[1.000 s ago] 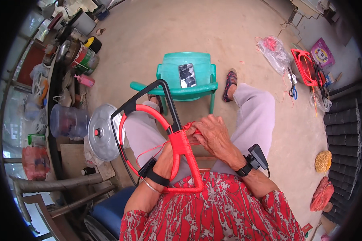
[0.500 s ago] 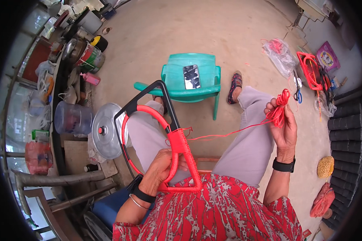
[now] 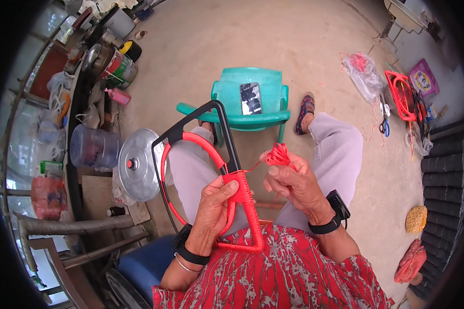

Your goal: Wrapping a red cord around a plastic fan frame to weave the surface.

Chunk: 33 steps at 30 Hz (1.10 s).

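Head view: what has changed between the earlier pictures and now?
Out to the right half a second ago, the right hand has come back left, still holding the bundled red cord near the angular black frame. The left hand has shifted up, its thumb now on the red-wrapped section. The dark-screened phone stayed on the green plastic chair.

phone (image 3: 251, 98) on chair (image 3: 225, 87) ahead, lid (image 3: 142, 177) left of frame (image 3: 246, 194), scissors (image 3: 384, 124) right of chair
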Motion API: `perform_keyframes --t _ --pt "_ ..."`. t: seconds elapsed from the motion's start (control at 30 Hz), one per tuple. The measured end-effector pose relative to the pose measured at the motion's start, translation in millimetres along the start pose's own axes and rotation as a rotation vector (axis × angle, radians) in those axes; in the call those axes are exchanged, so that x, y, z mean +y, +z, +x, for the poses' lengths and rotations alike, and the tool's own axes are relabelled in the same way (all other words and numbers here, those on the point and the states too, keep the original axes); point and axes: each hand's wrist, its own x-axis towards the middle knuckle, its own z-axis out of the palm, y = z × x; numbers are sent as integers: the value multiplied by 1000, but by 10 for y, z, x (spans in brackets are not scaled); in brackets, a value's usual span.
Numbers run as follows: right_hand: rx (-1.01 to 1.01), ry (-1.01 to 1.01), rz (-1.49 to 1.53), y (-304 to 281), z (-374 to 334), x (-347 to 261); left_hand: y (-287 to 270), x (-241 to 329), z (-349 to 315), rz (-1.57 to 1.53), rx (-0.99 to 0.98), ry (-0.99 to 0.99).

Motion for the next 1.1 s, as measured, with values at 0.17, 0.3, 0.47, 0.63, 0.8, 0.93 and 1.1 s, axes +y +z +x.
perform_keyframes --t 0.17,0.3,0.47,0.63,0.8,0.93,1.1 --pt "-49 132 -29 145 14 131 179 93 -202 22 -32 58" --pt "-117 119 -239 153 -106 133 103 91 -318 34 -85 99" --pt "-86 145 -348 269 -267 16 129 103 -395 -25 -108 122" --pt "-23 48 -371 369 -317 5 137 72 -439 50 -95 165" --pt "-137 -174 -698 423 -298 -19 185 71 -474 69 -58 197" --pt "-205 -276 -836 433 -336 -41 122 33 -499 73 -67 273" --pt "36 -105 -373 462 -244 85 148 75 -568 111 -122 224"
